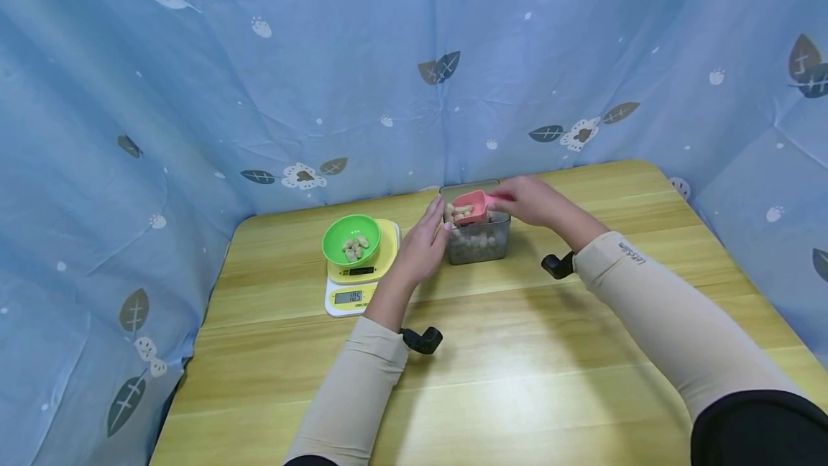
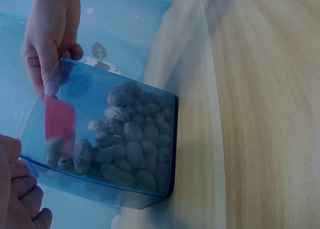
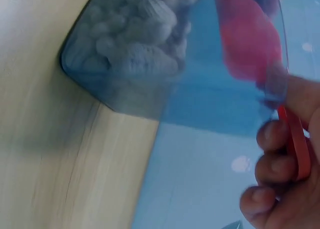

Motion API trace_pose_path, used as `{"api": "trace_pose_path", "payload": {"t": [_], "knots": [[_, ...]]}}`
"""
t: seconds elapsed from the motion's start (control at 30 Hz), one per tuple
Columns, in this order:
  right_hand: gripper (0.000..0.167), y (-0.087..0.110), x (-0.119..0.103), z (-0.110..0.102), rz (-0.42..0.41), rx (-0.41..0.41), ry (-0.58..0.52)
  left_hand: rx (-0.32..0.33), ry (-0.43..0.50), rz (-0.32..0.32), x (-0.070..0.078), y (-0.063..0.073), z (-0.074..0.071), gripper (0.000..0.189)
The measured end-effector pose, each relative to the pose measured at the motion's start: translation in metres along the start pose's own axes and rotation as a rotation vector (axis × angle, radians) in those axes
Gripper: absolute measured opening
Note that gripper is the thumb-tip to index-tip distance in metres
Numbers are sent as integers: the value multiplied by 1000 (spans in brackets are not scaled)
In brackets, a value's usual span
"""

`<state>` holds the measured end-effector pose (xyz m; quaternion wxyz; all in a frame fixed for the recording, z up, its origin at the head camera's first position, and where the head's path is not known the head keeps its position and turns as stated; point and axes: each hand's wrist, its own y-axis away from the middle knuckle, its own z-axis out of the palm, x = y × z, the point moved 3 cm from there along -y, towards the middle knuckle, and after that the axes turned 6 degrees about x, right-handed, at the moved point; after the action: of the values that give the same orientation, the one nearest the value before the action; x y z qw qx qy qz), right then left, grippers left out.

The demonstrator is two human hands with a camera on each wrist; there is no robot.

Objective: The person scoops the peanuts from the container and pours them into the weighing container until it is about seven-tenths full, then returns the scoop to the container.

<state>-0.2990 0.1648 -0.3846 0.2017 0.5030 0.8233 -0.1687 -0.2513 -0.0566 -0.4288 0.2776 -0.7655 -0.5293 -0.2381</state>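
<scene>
My right hand (image 1: 532, 201) grips the handle of a pink scoop (image 1: 477, 206), its fingers curled round it in the right wrist view. Several peanuts (image 1: 461, 211) lie in the scoop, which sits just inside the top of a clear grey-tinted container (image 1: 479, 253). More peanuts (image 2: 135, 149) fill the lower part of that container, seen through its wall. On the container's left side, my left hand (image 1: 422, 241) rests at the rim with its fingers extended.
Left of the container stands a yellow and white kitchen scale (image 1: 389, 236), its display (image 1: 348, 297) lit. A green bowl (image 1: 333, 241) with several peanuts (image 1: 355, 247) sits on it. Behind the wooden table (image 1: 491, 380) hangs a blue patterned curtain (image 1: 362, 92).
</scene>
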Motion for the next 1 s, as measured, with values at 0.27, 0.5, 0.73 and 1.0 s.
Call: {"api": "trace_pose_path", "payload": {"t": [0.27,0.5,0.73,1.0], "knots": [[25,-1,-21,4,-111,83,228,4,-4,10,2,0,-1,57],[15,-8,-26,14,-182,114,301,14,-6,0,2,0,0,56],[23,-8,-15,5,-97,-3,99,6,5,-8,0,1,2,57],[33,2,5,-5,-35,3,-94,12,11,-5,1,1,2,57]]}}
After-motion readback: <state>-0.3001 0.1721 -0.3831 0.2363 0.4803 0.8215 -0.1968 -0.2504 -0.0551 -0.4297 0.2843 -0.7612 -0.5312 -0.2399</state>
